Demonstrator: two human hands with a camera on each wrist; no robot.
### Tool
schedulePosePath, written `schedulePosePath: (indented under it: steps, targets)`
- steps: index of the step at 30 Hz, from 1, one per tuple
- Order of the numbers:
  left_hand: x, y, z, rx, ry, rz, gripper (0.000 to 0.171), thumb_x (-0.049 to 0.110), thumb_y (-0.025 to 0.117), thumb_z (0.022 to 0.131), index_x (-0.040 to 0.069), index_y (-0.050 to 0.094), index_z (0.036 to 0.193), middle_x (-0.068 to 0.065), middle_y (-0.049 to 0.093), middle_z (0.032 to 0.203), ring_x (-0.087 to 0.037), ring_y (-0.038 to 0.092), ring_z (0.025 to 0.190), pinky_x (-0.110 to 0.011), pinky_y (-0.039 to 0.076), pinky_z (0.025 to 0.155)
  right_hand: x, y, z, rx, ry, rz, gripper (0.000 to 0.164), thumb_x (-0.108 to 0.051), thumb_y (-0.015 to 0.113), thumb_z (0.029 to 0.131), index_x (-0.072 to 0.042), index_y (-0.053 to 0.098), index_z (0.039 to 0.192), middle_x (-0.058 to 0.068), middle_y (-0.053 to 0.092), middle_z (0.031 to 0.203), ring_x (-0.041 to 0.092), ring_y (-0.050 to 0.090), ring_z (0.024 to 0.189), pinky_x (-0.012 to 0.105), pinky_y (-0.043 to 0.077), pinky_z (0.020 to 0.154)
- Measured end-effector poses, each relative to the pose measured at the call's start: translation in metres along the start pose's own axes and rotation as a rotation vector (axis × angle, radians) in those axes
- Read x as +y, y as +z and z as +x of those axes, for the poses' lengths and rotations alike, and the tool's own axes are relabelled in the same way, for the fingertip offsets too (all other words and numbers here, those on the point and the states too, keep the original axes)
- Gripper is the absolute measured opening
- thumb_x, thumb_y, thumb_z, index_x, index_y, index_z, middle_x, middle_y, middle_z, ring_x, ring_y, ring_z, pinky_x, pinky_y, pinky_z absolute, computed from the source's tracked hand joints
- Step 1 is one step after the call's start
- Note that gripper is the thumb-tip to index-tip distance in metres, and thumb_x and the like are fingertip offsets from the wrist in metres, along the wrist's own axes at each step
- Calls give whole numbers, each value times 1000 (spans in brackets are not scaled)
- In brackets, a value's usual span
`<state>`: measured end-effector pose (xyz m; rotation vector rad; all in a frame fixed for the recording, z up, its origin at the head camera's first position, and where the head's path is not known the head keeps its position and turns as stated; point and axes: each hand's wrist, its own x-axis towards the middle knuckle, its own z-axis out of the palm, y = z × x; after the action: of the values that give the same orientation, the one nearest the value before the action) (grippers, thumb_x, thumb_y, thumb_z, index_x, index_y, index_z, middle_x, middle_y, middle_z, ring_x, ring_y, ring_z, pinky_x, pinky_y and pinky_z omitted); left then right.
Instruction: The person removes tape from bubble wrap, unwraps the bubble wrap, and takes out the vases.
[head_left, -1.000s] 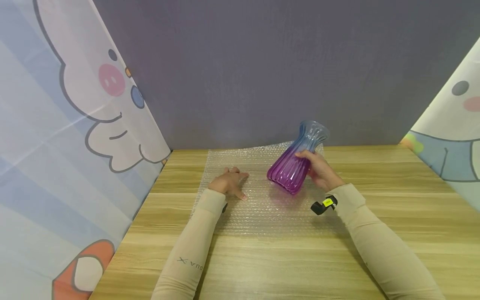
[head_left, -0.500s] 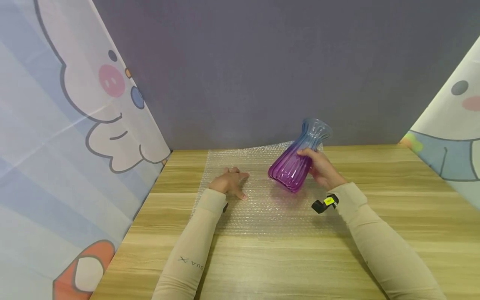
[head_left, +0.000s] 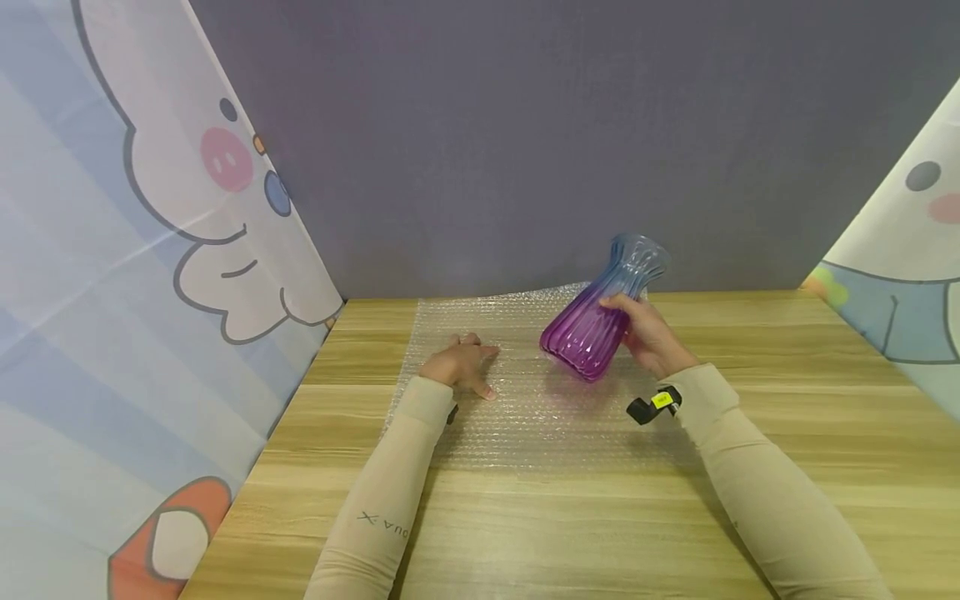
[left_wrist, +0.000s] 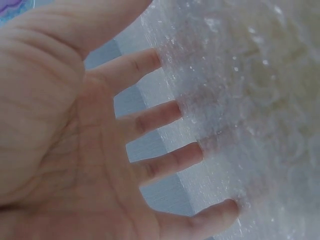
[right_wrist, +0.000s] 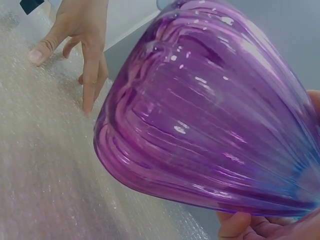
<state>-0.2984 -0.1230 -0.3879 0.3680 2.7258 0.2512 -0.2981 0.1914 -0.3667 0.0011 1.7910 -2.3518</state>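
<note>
A ribbed glass vase (head_left: pixel 588 329), purple at its base and fading to blue at the flared mouth, is tilted above the sheet with its mouth up and to the right. My right hand (head_left: pixel 648 333) grips it round the middle; in the right wrist view the vase (right_wrist: pixel 200 110) fills most of the picture and hides much of that hand. Beneath it a clear sheet of bubble wrap (head_left: pixel 517 425) lies flat on the table. My left hand (head_left: pixel 459 365) rests on the left part of this wrap, fingers spread, fingertips (left_wrist: pixel 192 152) touching the bubbles in the left wrist view.
The wood-grain table (head_left: pixel 570 533) runs back to a dark grey wall (head_left: pixel 510 150), and the wrap's far edge lifts slightly against it. Cartoon-printed curtains hang at the left (head_left: pixel 90 317) and right (head_left: pixel 915 275). A black wrist camera (head_left: pixel 651 407) sits below my right wrist.
My right hand has carried the vase slightly up and to the right, still tilted. The left hand and the bubble wrap have stayed in place.
</note>
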Motion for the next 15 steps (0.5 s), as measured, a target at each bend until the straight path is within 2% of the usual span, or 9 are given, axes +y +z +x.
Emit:
schedulePosePath:
  steps: [7, 15]
  targets:
    - [0, 0, -1, 5, 7, -12, 97, 43, 87, 78, 34, 35, 160, -4, 26, 168, -38, 18, 156, -70, 40, 111, -2, -3, -1, 6, -2, -28, 29, -21, 59, 99, -29, 44, 123, -13, 59, 115, 4, 59, 105, 23, 42, 98]
    - [-1, 0, 2, 10, 12, 6, 97, 45, 87, 77, 34, 36, 159, -4, 30, 165, -34, 29, 148, -64, 48, 105, -6, -5, -4, 4, -8, -28, 30, -20, 61, 100, -27, 45, 124, -15, 63, 114, 3, 61, 105, 22, 42, 99]
